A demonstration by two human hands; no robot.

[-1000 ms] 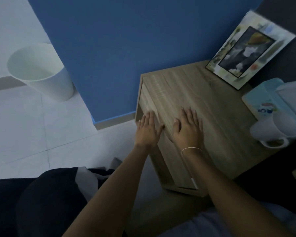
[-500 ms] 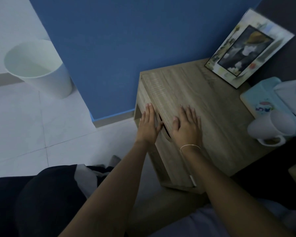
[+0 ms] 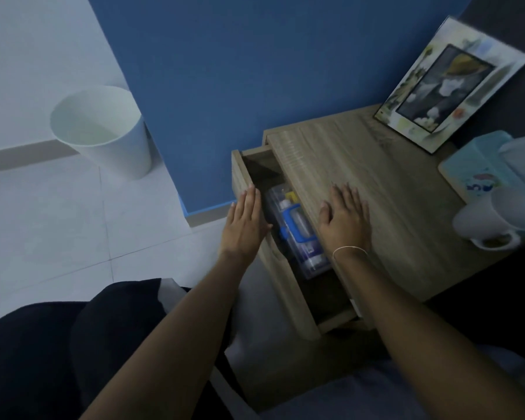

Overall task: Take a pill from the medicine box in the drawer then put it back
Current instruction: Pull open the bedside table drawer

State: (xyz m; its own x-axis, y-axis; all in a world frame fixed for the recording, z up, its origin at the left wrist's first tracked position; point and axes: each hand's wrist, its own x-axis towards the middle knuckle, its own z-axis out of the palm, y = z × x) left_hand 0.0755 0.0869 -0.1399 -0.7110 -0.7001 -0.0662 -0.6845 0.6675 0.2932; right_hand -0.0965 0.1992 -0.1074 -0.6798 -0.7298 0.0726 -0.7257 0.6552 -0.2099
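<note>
The wooden nightstand (image 3: 400, 189) has its top drawer (image 3: 245, 172) pulled partly out to the left. Inside lies a clear plastic medicine box (image 3: 308, 253) with a blue handle, its lid down; bottles show through it and part of it is hidden under the tabletop. My left hand (image 3: 244, 225) rests along the drawer's front panel, fingers straight on the outside and thumb hooked over the top edge. My right hand (image 3: 344, 219) lies flat and empty on the tabletop, just right of the drawer gap. No pill is visible.
On the nightstand stand a picture frame (image 3: 449, 83) at the back, a light-blue tissue box (image 3: 479, 168) and a white mug (image 3: 491, 222) at the right edge. A white bin (image 3: 103, 131) stands on the tiled floor by the blue wall. My dark-clothed knees are at bottom left.
The drawer has slid out to the left with my left hand on its front, and the medicine box has come into sight. My right hand stayed flat on the tabletop.
</note>
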